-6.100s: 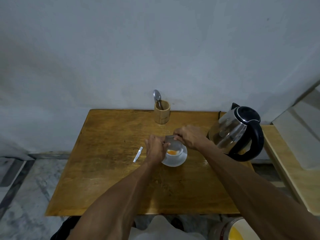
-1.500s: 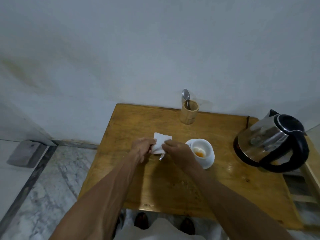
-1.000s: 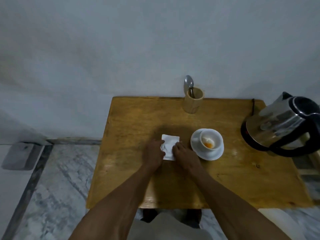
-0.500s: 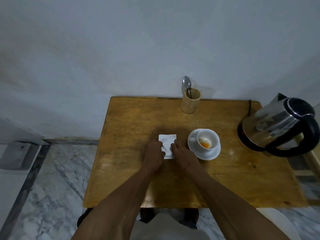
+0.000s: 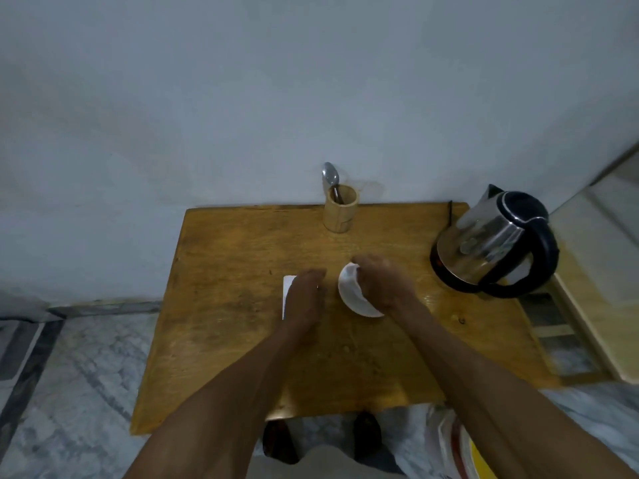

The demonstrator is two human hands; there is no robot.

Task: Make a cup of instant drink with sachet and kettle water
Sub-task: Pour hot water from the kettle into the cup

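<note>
The right hand covers the cup, which is hidden beneath it; only the saucer shows at its left. Whether that grip is clamped on the cup cannot be told. The left hand lies flat and open on the white sachet, just left of the saucer. The kettle stands to the right, well apart, its handle facing the near right corner of the tabletop, so the right hand is nearer for pouring.
</note>
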